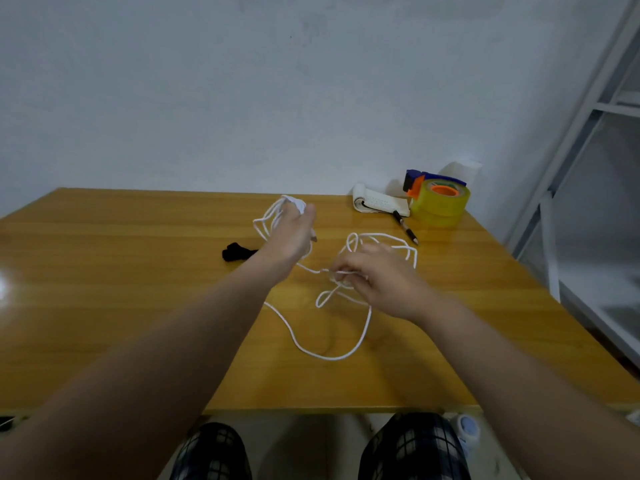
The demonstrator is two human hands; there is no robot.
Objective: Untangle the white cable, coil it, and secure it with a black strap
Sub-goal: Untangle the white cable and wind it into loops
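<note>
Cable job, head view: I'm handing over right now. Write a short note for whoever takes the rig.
Left hand: holds a few loops of the cable, on the far side.
Right hand: pinches the cable at a tangled spot, nearer the person.
Strap: lies untouched on the table, left of the left hand.
Done: a few loops gathered.
Left: clear the tangle, finish the coil, wrap the strap round it.
</note>
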